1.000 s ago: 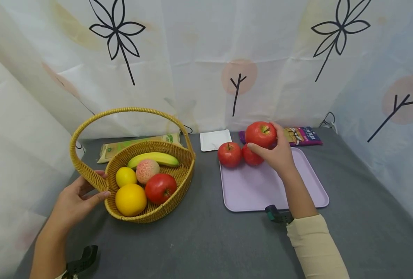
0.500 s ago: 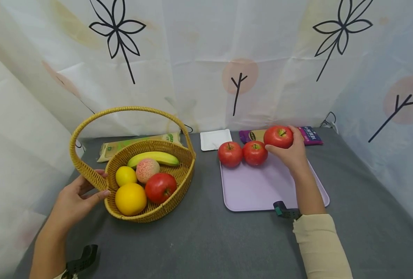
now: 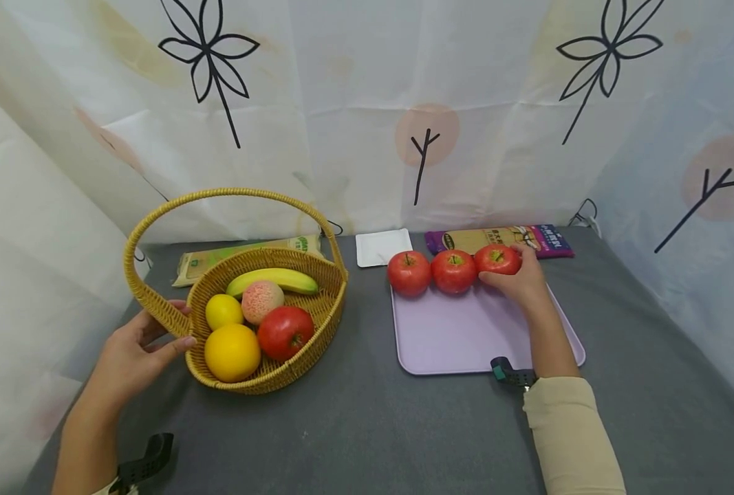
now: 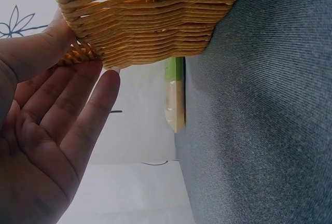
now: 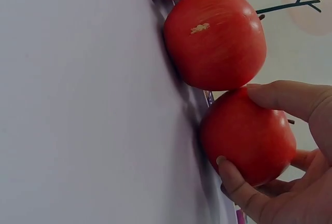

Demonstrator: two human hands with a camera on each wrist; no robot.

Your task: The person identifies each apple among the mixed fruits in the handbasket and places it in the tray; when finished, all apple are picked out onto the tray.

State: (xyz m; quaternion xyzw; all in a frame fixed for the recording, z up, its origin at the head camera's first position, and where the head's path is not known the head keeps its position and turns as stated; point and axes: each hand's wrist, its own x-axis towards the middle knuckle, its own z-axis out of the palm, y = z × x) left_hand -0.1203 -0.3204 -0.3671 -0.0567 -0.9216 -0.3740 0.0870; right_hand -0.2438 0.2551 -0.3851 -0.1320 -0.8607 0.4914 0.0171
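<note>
My right hand [image 3: 518,278] grips a red apple [image 3: 497,259] at the back right of the lilac tray [image 3: 459,344]. Two more red apples, a middle one [image 3: 454,271] and a left one [image 3: 408,273], sit in a row beside it along the tray's back edge. In the right wrist view, thumb and fingers are round the held apple [image 5: 249,136], which touches its neighbour [image 5: 215,40]. My left hand [image 3: 134,357] holds the yellow wicker basket [image 3: 267,390] at its left end, by the handle's base. Inside lie a banana [image 3: 274,281], a peach [image 3: 262,303], an apple [image 3: 285,334], an orange [image 3: 232,354] and a lemon-yellow fruit [image 3: 223,313].
Behind the tray lies a purple snack packet [image 3: 497,237]. A white square packet [image 3: 383,247] is left of it. A green-and-beige packet [image 3: 199,265] lies behind the basket. Grey cloth [image 3: 354,426] covers the table, and a patterned curtain [image 3: 354,137] closes off the back.
My right hand has carried the apple rightward, then lowered it into line with the other two, uncovering the middle apple. The left hand and basket stay in place.
</note>
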